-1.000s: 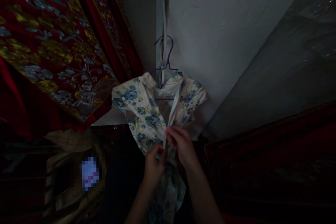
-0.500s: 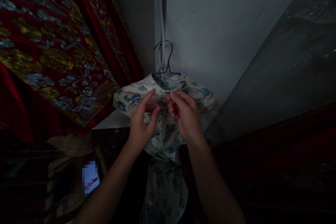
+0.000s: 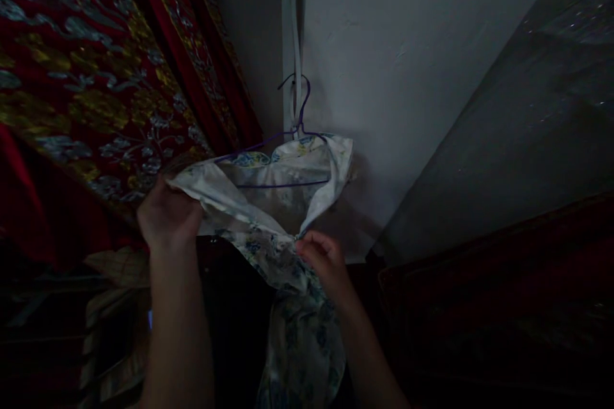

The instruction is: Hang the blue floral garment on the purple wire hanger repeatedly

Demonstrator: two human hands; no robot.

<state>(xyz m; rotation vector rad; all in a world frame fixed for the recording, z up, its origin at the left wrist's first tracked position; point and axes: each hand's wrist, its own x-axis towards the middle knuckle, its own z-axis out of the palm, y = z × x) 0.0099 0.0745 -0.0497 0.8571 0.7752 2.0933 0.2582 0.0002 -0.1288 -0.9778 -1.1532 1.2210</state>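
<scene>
A white dress [image 3: 304, 326] with blue and green flowers hangs by its shoulders from a purple wire hanger [image 3: 301, 121]. Its front is parted, so the pale inner side and the hanger's lower bar show in the neck opening. My left hand [image 3: 170, 214] is closed around the dress's left shoulder edge, pulling it outward; its fingertips are partly behind the cloth. At the bottom of the V-shaped opening, my right hand [image 3: 322, 259] pinches the edge of the dress between thumb and fingers. The picture is dark, and any fastener there is too small to make out.
A white strap [image 3: 296, 32] runs down the wall [image 3: 384, 64] to the hanger. Red cloth with gold and silver embroidery [image 3: 100, 108] hangs close on the left. Clear plastic sheeting [image 3: 518, 102] covers the right side. A wooden chair [image 3: 110, 332] stands at lower left.
My left hand has moved from the collar out to the left shoulder and taken hold there. My right hand has dropped from the neckline to mid-chest. The dress front has spread apart.
</scene>
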